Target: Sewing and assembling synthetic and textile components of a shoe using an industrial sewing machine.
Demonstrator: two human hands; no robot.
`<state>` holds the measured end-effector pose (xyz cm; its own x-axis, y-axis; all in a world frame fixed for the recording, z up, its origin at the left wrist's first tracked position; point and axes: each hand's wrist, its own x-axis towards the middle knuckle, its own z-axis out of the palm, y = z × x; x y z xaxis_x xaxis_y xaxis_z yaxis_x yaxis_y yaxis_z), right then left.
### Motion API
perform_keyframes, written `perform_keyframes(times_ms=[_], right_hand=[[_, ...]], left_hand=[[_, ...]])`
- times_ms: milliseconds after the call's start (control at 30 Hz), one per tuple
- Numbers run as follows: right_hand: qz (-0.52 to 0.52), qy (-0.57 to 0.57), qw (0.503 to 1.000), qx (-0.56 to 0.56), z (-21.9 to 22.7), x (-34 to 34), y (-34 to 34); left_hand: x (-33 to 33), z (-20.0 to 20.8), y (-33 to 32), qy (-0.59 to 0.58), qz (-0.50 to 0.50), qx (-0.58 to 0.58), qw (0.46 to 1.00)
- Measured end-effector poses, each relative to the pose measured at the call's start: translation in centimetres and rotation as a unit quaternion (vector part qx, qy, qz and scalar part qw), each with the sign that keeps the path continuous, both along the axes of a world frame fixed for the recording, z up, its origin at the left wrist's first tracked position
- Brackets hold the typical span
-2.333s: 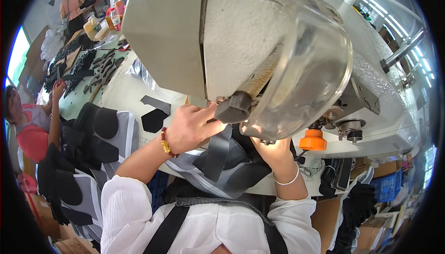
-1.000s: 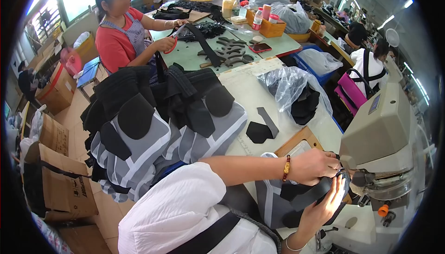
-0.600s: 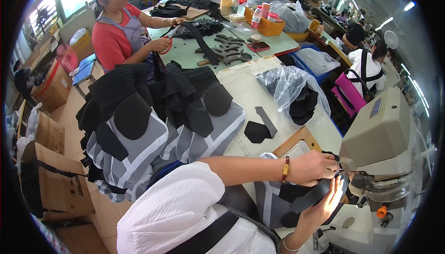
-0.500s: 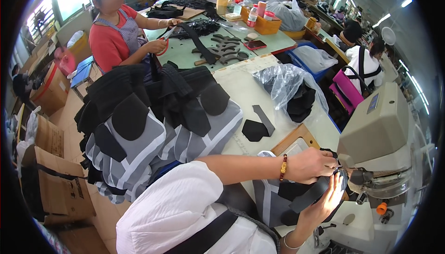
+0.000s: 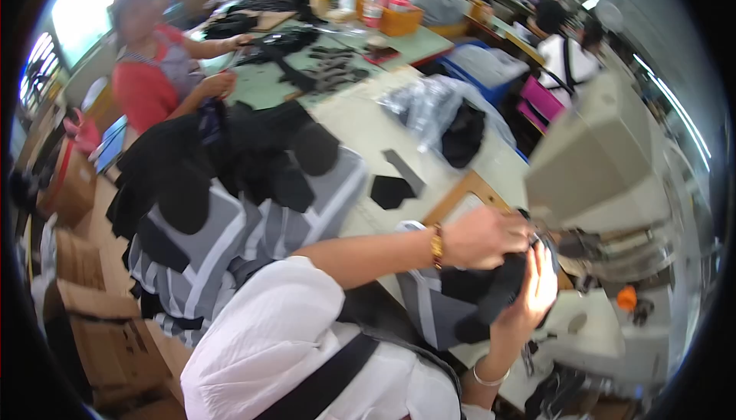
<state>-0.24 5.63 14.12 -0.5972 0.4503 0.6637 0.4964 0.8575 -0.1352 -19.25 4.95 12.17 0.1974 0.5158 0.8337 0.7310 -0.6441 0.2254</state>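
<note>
A grey-and-black sewn fabric piece (image 5: 426, 309) lies at the sewing machine (image 5: 606, 163), its black part bunched up near the machine's needle end. My left hand (image 5: 487, 237), with a beaded bracelet at the wrist, is closed in a pinch on the black edge. From the other side my right hand (image 5: 534, 286), a bangle on its wrist, holds the same piece with long fingers laid along it. The right thumb is mostly hidden by black fabric. Motion blur hides the exact spot where the fingertips meet the cloth.
Stacked grey-and-black pieces (image 5: 192, 228) fill the table's left side. Loose black cutouts (image 5: 392, 192) and a clear plastic bag (image 5: 429, 109) lie beyond my hands. Across the green table (image 5: 261, 90) a person (image 5: 153, 67) works. Cartons (image 5: 100, 328) stand at left.
The whole view has shifted, so the scene sits further left and higher, and is blurred. Both my hands keep their hold on the fabric piece at the machine.
</note>
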Motion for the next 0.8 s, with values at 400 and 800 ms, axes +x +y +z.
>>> perform_keyframes(times_ms=[400,800], right_hand=[[0.011,0.013,0.999,-0.045,-1.5,1.9,3.7],[0.054,0.004,0.998,-0.042,-1.6,2.2,4.1]], left_hand=[[-0.4,1.5,-0.1,-0.042,0.052,-0.095,0.993],[0.6,2.6,-1.0,-0.023,0.004,-0.031,0.999]])
